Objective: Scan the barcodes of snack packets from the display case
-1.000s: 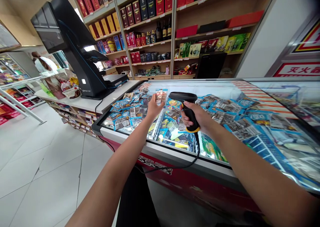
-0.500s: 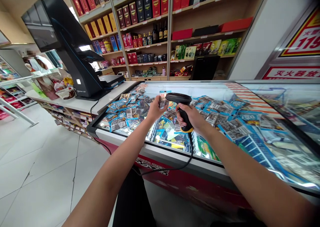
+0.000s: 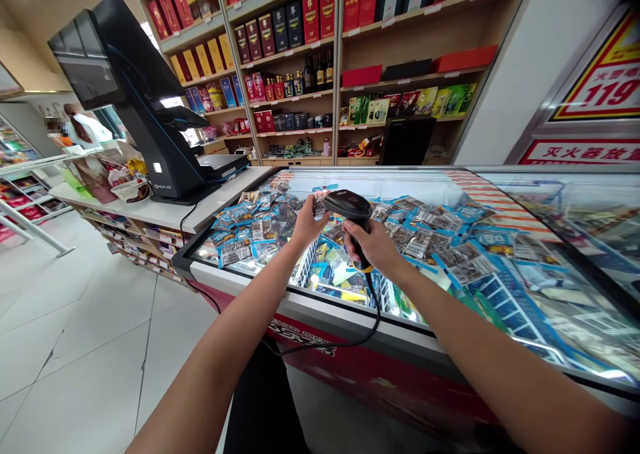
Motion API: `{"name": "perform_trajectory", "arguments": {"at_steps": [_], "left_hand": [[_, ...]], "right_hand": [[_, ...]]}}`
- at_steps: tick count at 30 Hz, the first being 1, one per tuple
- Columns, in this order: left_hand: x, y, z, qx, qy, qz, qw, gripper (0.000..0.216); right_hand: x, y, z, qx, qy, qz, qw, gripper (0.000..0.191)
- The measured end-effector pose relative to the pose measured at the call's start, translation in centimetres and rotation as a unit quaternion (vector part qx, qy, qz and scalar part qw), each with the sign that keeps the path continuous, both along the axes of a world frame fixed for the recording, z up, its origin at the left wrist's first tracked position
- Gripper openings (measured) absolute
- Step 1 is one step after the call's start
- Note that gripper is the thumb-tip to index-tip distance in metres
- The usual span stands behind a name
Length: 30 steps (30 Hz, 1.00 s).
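The person's left hand (image 3: 305, 226) reaches over a long glass-topped chest freezer with a red front (image 3: 360, 381). Its grip is narrow, thumb and fingers pinching a small blue-edged plastic snack packet (image 3: 320, 204) upright above the glass. The packet is partly hidden behind the head of a black pistol-shaped barcode scanner with a yellow-orange base (image 3: 349, 204). The right hand (image 3: 367, 244) has its grip wrapped around the scanner's handle, the head pointing left toward the packet; whether the 2 touch, the view does not tell. A black cable (image 3: 376, 314) drops from the handle, over the freezer's near edge, and curves left.

Blue-edged silver and brown packets lie in 2 spreads on the glass, 1 left of the hands (image 3: 235, 249) and 1 right of them (image 3: 465, 261). Under the glass, between these, shows a white wire divider (image 3: 307, 267). At the left, a tall black checkout terminal (image 3: 135, 107) stands on a white worktop (image 3: 215, 201), which adjoins the freezer.
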<state>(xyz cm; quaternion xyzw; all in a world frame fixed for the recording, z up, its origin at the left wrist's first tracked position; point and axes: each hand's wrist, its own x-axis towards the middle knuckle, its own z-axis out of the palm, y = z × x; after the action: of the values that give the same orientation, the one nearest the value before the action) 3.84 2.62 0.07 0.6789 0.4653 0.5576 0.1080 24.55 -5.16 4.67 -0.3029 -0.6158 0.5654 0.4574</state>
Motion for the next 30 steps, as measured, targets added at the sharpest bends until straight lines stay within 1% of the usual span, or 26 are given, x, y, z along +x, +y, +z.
{"name": "perform_trajectory", "arguments": {"at_steps": [3, 5, 8, 12, 17, 22, 26, 28, 30], "left_hand": [[0.2, 0.5, -0.1, 0.034, -0.024, -0.037, 0.998, 0.033], [0.3, 0.8, -0.1, 0.048, -0.032, -0.052, 0.997, 0.039], [0.4, 1.1, -0.2, 0.054, -0.037, -0.068, 0.996, 0.046], [0.5, 1.4, -0.3, 0.063, -0.046, -0.090, 0.993, 0.043], [0.6, 1.4, -0.2, 0.046, -0.053, -0.102, 0.992, 0.047], [0.8, 1.0, 0.0, 0.034, -0.074, -0.084, 0.993, 0.039], [1.0, 1.0, 0.1, 0.012, -0.088, -0.081, 0.993, 0.040], [1.1, 1.1, 0.1, 0.004, -0.090, -0.076, 0.993, 0.038], [1.1, 1.1, 0.0, -0.010, -0.084, -0.049, 0.995, 0.032]], "right_hand": [[-0.9, -0.8, -0.5, 0.045, -0.029, -0.025, 0.998, 0.047], [-1.4, -1.3, -0.7, 0.070, -0.047, -0.045, 0.995, 0.045], [-1.9, -1.5, -1.0, 0.087, -0.061, -0.066, 0.992, 0.041], [-1.9, -1.4, -1.1, 0.101, -0.083, -0.057, 0.990, 0.041], [-2.0, -1.5, -1.2, 0.111, -0.090, -0.059, 0.988, 0.042], [-2.0, -1.4, -1.2, 0.104, -0.085, -0.062, 0.989, 0.043], [-2.1, -1.5, -1.3, 0.101, -0.083, -0.058, 0.990, 0.044], [-2.2, -1.6, -1.1, 0.091, -0.067, -0.057, 0.992, 0.044], [-2.2, -1.7, -0.8, 0.062, -0.025, -0.057, 0.996, 0.044]]}}
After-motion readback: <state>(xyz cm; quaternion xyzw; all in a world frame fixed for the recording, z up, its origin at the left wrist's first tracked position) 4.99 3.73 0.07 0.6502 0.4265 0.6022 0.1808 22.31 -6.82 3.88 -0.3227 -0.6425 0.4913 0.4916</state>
